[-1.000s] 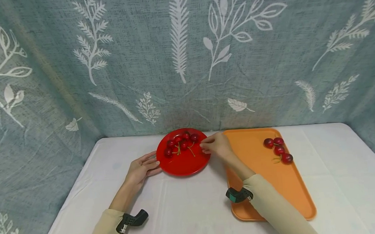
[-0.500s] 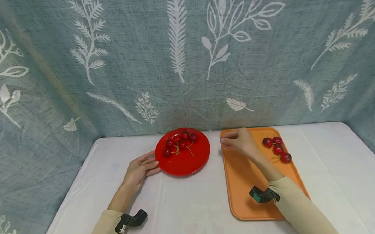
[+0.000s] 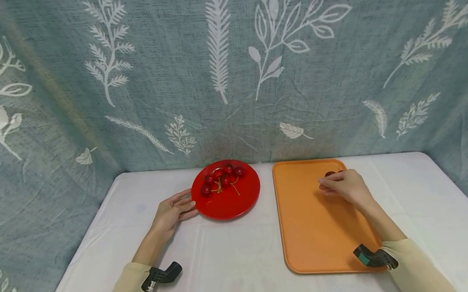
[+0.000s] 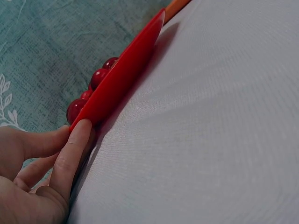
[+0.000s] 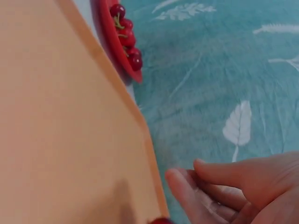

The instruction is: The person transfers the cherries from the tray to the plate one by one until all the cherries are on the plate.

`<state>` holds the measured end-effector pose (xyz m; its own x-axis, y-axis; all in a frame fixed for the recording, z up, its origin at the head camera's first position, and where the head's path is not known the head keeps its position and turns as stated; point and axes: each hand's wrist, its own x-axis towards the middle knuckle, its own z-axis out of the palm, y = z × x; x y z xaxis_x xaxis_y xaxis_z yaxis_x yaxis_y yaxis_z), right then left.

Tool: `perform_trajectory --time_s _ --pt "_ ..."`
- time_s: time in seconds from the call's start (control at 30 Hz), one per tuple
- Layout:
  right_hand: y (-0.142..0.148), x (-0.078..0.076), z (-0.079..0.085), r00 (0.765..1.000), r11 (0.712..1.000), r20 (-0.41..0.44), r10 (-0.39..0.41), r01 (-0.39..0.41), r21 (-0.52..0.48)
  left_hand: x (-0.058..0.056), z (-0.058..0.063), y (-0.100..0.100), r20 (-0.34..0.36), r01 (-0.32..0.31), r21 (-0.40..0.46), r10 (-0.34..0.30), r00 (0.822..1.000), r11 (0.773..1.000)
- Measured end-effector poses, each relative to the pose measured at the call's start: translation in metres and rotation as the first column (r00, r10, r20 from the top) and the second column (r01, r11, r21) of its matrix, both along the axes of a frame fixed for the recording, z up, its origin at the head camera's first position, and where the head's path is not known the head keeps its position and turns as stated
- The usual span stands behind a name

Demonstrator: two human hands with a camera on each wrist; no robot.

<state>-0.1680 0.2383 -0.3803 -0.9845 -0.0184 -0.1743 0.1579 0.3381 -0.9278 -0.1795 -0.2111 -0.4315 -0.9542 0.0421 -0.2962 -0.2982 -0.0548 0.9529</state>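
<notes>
Several dark red cherries (image 3: 226,180) with green stems lie on a red plate (image 3: 229,205). My left hand (image 3: 172,213) holds the plate's left rim; in the left wrist view the thumb and a fingertip (image 4: 80,130) meet at its edge. Over the upper right of an orange tray (image 3: 314,230) is my right hand (image 3: 347,186), with nothing visible between thumb and fingers. Part of a cherry (image 3: 330,174) shows behind that hand, which hides the other cherries there. At the bottom of the right wrist view a cherry (image 5: 162,220) peeks in below the fingers.
A white cloth (image 3: 240,260) covers the table. Behind it hangs a blue-green curtain (image 3: 183,78) with white leaf prints, close to the far rims of plate and tray. The tray stands to the right of the plate with a narrow gap between.
My right hand has moved right, from the plate's right edge across the tray to the cherries there. My left hand stays at the plate, and the cherries on the plate lie as before.
</notes>
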Motion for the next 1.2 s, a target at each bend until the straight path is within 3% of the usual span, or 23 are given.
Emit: perform_trajectory --time_s 0.17,0.57,0.77,0.87,1.2 --pt "0.018 0.014 -0.007 0.998 0.991 -0.003 -0.065 0.064 -0.121 -0.002 0.0 0.001 -0.002 0.0 0.004 0.0 1.0 1.0" --pt "0.037 0.034 -0.032 0.979 0.995 0.202 0.007 0.014 -0.103 -0.001 0.002 -0.004 0.009 -0.006 0.013 0.006 1.0 1.0" --pt "0.047 0.031 -0.033 0.975 0.994 0.222 -0.019 0.043 -0.1 0.0 0.0 -0.003 0.006 0.015 0.027 -0.015 1.0 1.0" --pt "0.05 0.026 -0.031 0.972 0.993 0.235 -0.003 0.031 -0.115 0.0 0.0 -0.002 0.005 0.01 0.025 -0.01 1.0 1.0" --pt "0.047 0.012 -0.028 0.965 0.993 0.258 -0.054 0.079 -0.09 -0.001 0.0 -0.001 0.012 -0.006 0.024 0.005 1.0 1.0"
